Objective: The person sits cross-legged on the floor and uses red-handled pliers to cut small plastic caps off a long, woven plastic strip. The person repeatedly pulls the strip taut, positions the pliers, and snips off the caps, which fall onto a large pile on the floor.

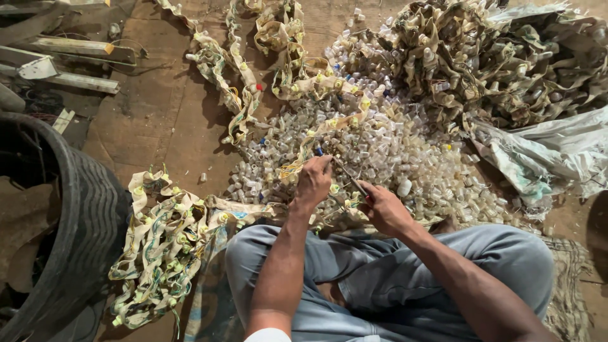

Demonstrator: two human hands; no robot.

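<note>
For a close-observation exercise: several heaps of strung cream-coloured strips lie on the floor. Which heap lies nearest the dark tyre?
The strip heap at lower left, beside the person's left knee. Its edge almost meets the tyre, while the other heaps lie farther up and to the right.

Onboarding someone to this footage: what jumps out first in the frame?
First, the big heap of small clear and yellowish plastic caps spread over the floor at centre. Tangled cream strips studded with caps lie at lower left, with a bigger mass at upper right. In the middle foreground, above the crossed legs, the left hand pinches a strip while the right hand holds a thin tool to it.
</note>
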